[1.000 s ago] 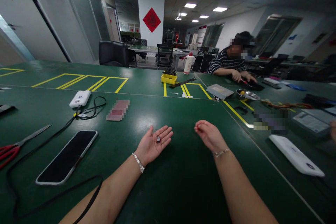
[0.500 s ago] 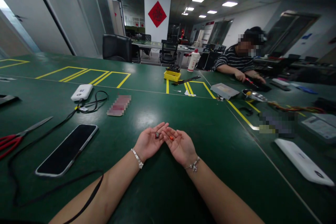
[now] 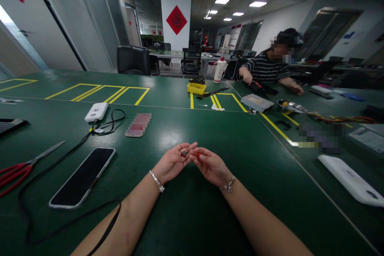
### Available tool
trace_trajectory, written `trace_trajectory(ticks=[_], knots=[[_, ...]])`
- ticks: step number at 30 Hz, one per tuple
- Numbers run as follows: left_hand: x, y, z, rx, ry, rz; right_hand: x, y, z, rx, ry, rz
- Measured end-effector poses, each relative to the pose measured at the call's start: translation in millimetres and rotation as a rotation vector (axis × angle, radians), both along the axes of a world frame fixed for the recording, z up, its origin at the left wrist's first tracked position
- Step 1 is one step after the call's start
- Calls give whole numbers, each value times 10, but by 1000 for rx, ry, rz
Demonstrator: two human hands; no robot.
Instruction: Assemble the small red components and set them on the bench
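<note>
My left hand [image 3: 174, 164] is palm up over the table, fingers fairly straight, with a small grey piece [image 3: 184, 153] resting on it near the fingers. A bit of red shows beside that piece; its kind is too small to tell. My right hand [image 3: 211, 166] has its fingers curled in around a small orange-red piece [image 3: 198, 155], partly covered by them. The fingertips of both hands meet or overlap. A bracelet is on each wrist.
Red-handled scissors [image 3: 18, 172], a black-screened phone [image 3: 84, 178] and a white power bank [image 3: 96, 112] with a black cord are at left. A long white device [image 3: 349, 178] lies at right. Farther off are a yellow tray [image 3: 196, 88] and a seated person [image 3: 270, 66].
My right fingers have curled in from a flat open palm around the orange-red piece. My left palm has tilted slightly. Across the table, the other person's hands have moved apart.
</note>
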State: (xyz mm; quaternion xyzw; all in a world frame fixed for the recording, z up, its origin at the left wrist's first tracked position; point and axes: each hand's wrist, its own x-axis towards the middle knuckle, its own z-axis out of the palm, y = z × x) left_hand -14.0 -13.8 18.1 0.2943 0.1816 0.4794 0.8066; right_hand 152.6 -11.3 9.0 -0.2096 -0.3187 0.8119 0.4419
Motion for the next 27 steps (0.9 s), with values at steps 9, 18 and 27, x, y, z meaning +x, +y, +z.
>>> trace_trajectory(ticks=[9,18,27], knots=[[40,17,-61,32,129,36,-10,-6,4,-30,-8,-29],[116,33,-52,89,461,244,-31,19,-48,-59,17,-109],[134,26,-74,129,553,276,-7,56,-66,-103,-37,-118]])
